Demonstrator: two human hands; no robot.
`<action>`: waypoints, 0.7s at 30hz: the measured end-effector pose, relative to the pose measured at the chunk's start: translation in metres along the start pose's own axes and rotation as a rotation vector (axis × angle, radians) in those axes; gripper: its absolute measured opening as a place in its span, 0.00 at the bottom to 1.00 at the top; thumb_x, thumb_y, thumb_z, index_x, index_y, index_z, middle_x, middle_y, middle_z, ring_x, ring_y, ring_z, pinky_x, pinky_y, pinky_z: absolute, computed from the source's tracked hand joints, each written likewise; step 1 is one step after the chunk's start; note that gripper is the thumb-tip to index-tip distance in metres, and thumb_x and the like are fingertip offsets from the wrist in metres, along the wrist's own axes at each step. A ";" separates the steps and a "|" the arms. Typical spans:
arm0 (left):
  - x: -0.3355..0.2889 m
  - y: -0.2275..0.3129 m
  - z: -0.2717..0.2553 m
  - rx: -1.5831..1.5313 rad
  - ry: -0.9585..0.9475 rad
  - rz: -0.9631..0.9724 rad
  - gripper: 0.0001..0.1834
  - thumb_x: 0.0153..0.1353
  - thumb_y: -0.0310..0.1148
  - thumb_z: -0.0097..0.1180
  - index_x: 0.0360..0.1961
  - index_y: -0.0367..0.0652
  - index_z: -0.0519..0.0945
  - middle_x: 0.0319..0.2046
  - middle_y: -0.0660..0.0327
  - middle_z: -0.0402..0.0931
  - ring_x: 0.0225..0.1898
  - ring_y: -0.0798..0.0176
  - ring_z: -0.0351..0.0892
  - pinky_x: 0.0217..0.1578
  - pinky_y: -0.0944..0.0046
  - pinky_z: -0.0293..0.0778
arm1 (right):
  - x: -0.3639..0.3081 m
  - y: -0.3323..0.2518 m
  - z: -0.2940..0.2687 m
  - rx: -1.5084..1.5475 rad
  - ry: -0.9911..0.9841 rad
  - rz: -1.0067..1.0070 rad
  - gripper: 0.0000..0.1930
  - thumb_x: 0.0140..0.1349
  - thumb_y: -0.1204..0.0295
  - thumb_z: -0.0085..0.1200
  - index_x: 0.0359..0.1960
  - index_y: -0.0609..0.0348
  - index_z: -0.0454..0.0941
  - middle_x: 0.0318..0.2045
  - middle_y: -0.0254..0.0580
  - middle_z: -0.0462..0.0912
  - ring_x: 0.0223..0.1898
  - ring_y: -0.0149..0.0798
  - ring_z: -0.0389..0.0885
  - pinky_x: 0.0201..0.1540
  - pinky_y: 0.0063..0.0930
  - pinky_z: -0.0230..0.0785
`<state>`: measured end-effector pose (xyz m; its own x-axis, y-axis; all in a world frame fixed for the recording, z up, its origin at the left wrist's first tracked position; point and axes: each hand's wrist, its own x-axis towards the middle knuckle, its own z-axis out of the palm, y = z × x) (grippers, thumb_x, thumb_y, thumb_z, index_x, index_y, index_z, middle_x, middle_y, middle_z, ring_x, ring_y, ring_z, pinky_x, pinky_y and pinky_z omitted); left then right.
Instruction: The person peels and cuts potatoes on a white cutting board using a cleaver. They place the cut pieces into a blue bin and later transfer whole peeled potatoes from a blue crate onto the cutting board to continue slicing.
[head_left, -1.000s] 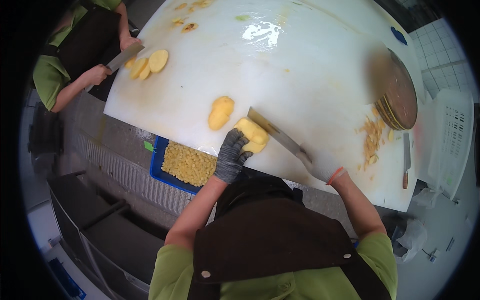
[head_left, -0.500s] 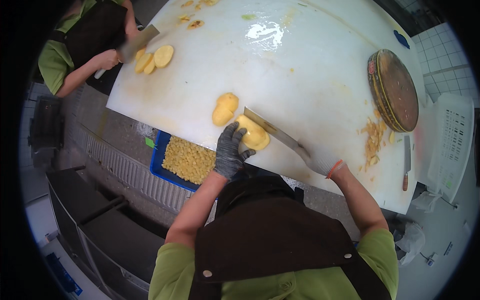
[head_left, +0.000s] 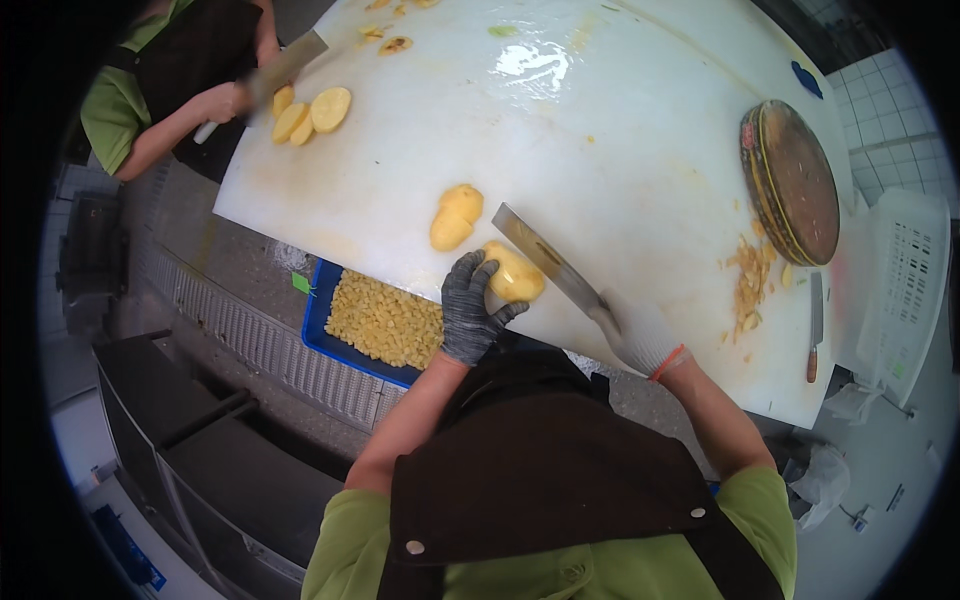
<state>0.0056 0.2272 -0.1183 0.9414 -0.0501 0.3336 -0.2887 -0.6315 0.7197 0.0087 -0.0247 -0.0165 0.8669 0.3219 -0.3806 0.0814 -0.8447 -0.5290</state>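
Note:
My left hand [head_left: 472,312], in a dark grey knit glove, curls its fingers and thumb around the near left side of a peeled yellow potato [head_left: 516,274] on the white table. In my right hand [head_left: 640,335], gloved in white with an orange cuff edge, is the handle of a cleaver [head_left: 552,258]. Its broad blade slants up and left, just right of the potato, and a narrow gap seems to part them. Beyond my left hand, peeled potato pieces [head_left: 455,218] lie close together, overlapping.
Below the table's [head_left: 620,180] near edge, a blue bin [head_left: 318,325] holds diced potato [head_left: 380,320]. At right are a round chopping block [head_left: 795,185], peelings [head_left: 752,280] and a knife [head_left: 815,325]. A co-worker's hand [head_left: 220,102] holds another cleaver [head_left: 285,68] beside potato pieces [head_left: 300,118].
The cleaver's blade has come away from the potato, shifting right. My left hand has moved slightly right with the potato, which has turned a little. The co-worker's cleaver has shifted slightly.

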 end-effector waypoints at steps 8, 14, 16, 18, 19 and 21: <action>-0.007 -0.013 0.007 -0.059 0.046 0.026 0.26 0.42 0.33 0.73 0.43 0.40 0.77 0.44 0.51 0.74 0.48 0.46 0.73 0.49 0.51 0.71 | -0.011 -0.030 -0.012 -0.075 -0.138 0.078 0.12 0.67 0.63 0.44 0.38 0.60 0.68 0.23 0.58 0.77 0.28 0.62 0.77 0.31 0.53 0.68; -0.009 -0.020 0.014 -0.042 0.122 0.092 0.25 0.42 0.34 0.74 0.42 0.42 0.77 0.42 0.52 0.75 0.47 0.47 0.74 0.48 0.51 0.72 | 0.004 -0.046 -0.011 -0.131 -0.233 0.118 0.14 0.68 0.63 0.43 0.37 0.65 0.69 0.26 0.60 0.79 0.30 0.62 0.78 0.34 0.51 0.69; -0.009 -0.017 0.013 -0.025 0.144 0.124 0.25 0.41 0.34 0.74 0.41 0.42 0.77 0.42 0.53 0.75 0.46 0.47 0.74 0.47 0.51 0.72 | 0.019 -0.028 0.014 -0.099 -0.237 0.100 0.14 0.68 0.64 0.44 0.37 0.65 0.70 0.28 0.59 0.79 0.32 0.61 0.78 0.36 0.48 0.69; -0.008 -0.016 0.014 -0.012 0.147 0.155 0.25 0.41 0.35 0.74 0.41 0.42 0.77 0.41 0.53 0.75 0.46 0.47 0.75 0.46 0.51 0.72 | 0.024 -0.017 0.024 -0.049 -0.170 0.109 0.14 0.68 0.64 0.44 0.38 0.65 0.70 0.28 0.59 0.79 0.33 0.60 0.78 0.37 0.47 0.69; -0.005 -0.018 0.014 -0.007 0.140 0.137 0.24 0.41 0.34 0.74 0.40 0.42 0.77 0.41 0.53 0.75 0.45 0.47 0.75 0.46 0.51 0.72 | 0.026 -0.011 0.026 -0.023 -0.136 0.114 0.14 0.68 0.64 0.45 0.38 0.65 0.70 0.29 0.59 0.79 0.33 0.60 0.78 0.37 0.46 0.69; 0.000 -0.017 0.011 0.000 0.120 0.105 0.24 0.41 0.34 0.74 0.39 0.42 0.77 0.40 0.53 0.75 0.44 0.47 0.75 0.45 0.51 0.73 | 0.027 -0.005 0.024 -0.010 -0.116 0.035 0.13 0.67 0.63 0.45 0.38 0.62 0.70 0.26 0.58 0.79 0.29 0.60 0.78 0.33 0.50 0.68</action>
<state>0.0123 0.2292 -0.1370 0.8783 -0.0229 0.4775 -0.3845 -0.6274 0.6772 0.0205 -0.0018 -0.0425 0.8066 0.3389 -0.4843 0.0575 -0.8604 -0.5063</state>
